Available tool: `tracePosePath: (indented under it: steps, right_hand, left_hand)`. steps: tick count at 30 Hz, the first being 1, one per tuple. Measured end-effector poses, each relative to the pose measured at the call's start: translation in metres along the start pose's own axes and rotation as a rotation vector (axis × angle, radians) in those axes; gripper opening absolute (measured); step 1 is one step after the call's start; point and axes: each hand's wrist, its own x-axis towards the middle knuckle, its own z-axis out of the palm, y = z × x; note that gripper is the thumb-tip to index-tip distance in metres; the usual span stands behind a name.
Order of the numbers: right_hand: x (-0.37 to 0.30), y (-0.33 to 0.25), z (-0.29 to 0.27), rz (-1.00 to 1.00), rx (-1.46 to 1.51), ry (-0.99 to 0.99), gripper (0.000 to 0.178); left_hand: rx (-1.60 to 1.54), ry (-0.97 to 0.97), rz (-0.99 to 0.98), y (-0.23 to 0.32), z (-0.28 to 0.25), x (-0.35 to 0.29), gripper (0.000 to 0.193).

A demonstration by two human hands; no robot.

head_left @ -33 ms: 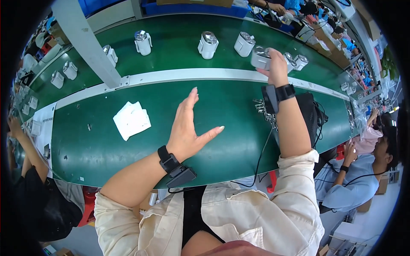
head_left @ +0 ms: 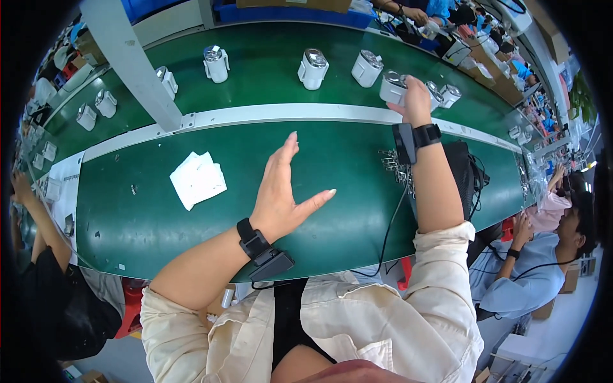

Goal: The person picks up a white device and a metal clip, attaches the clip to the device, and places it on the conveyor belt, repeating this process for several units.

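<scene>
Two cream sleeves closest to me, rolled up around my elbows, and we look outward from there. On each forearm, a black wrist strap. Beyond the strap comes my left grip, over the green table, fingers stretched forward, thumb swung wide, hand unclosed. Off to its left, a small overlapping pile of white sheets lies flat, well apart from my fingers. Across on the right, a cluster of small metal parts sits just beside my right forearm, a black cable running down near it, and a black mesh bag on the forearm's other side.

Next, the white rail crosses the table, and here's the action: my right grip, arm at full stretch, is clasped around the right side of a white unit with a shiny top. It's at the rail's far side; I can't tell whether it touches the surface below. Just right of my hand, two similar units stand close together; to the left, more white canisters are spaced out upright. Farthest, a blue bin lines the back edge.
</scene>
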Motion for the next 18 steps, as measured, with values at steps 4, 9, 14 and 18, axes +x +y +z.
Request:
tracePosePath:
  steps: [4,9,14,18]
  right_hand:
    - [0.041,0.024,0.001,0.120,-0.124,0.097,0.040]
    - [0.053,0.014,0.010,-0.186,-0.690,0.311,0.052]
    - [0.052,-0.015,0.034,-0.569,-1.251,0.230,0.071]
    - [0.058,-0.021,0.050,-0.304,-1.358,-0.055,0.078]
  left_hand:
    - [0.015,0.001,-0.004,-0.003,-0.004,-0.004,0.098]
    - [-0.003,-0.001,-0.022,-0.003,-0.009,-0.002,0.095]
    - [0.012,0.009,-0.020,0.000,-0.012,-0.002,0.094]
    - [-0.026,0.002,-0.043,0.002,-0.013,-0.002,0.096]
